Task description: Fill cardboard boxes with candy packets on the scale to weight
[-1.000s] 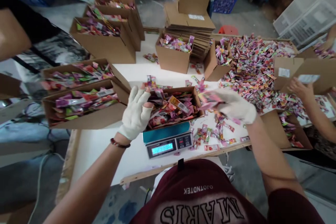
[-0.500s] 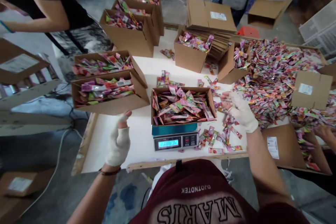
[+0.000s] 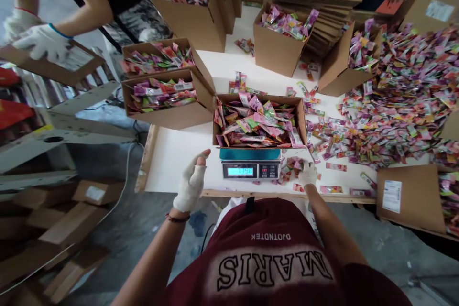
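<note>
Far left, a co-worker's gloved hand grips a flat cardboard sheet. Two filled boxes sit at the desk's left edge. Our left hand, gloved, hovers just left of the scale; fingers loosely spread, holding nothing. The open box of sachets rests on the scale, display lit. Our right hand presses down on loose sachets just right of the scale, fingers curled over them; we cannot tell whether any are gripped. Further right, a wide heap of sachets covers the desk.
</note>
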Demonstrator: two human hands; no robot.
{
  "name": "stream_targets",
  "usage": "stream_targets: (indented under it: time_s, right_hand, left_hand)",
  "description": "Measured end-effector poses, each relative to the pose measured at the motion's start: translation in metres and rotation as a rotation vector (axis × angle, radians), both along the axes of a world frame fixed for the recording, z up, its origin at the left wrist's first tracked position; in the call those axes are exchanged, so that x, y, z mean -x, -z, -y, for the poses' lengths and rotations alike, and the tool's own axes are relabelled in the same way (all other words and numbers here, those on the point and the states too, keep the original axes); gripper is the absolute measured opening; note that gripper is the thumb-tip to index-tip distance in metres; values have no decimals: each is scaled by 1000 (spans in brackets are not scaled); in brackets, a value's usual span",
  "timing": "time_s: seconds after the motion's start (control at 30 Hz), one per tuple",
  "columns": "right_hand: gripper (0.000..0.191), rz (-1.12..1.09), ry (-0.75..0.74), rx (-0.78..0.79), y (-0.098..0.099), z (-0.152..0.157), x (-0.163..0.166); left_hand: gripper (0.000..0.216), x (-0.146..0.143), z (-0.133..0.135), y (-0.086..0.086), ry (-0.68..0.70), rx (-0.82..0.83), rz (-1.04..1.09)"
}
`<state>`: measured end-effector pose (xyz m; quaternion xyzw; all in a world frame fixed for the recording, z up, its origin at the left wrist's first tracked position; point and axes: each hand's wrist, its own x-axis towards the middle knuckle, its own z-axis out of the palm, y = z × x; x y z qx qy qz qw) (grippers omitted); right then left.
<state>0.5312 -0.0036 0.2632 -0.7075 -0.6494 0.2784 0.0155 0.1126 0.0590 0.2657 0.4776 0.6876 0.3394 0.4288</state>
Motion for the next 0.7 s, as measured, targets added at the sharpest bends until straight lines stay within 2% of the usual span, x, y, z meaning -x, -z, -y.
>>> stream_targets:
  time_s: [0.17,0.23,0.3,0.37,0.43,0.5,0.53,0.57,0.63,0.7]
  right_hand:
    - [38,17,86,14,22,-23,-11]
    - [37,51,139,22,25,-34,-26]
    - [37,96,197,34,25,-43,-47]
    - [37,140,243,51,23,-49,-68]
    - [38,176,269,69,21,-54,-83]
    - [47,199,270,73,22,-59,-86]
    - [51,202,259,65,23,-61,-83]
    - [55,202,246,50,24,-62,-80]
    - [59,211,234,8,25,-60,-77]
    - [64,271,288,-45,20,-52,-89]
  left_hand:
    - [74,-7,2,0,65,-10,-27]
    - [67,-7,0,-7,74,-56,-65]
    - [57,-11,-8,-26,79,-197,-131]
    - [47,-23,-20,-56,120,-400,-239]
    - [42,-45,-37,-89,247,-578,-342]
    - [43,-75,-56,-113,516,-682,-385]
    - [47,-91,-65,-119,660,-705,-423]
    - [55,-106,-74,-121,771,-688,-494]
    - [66,-129,-89,-115,930,-544,-693]
    - [62,-141,-98,-101,1008,-363,-886]
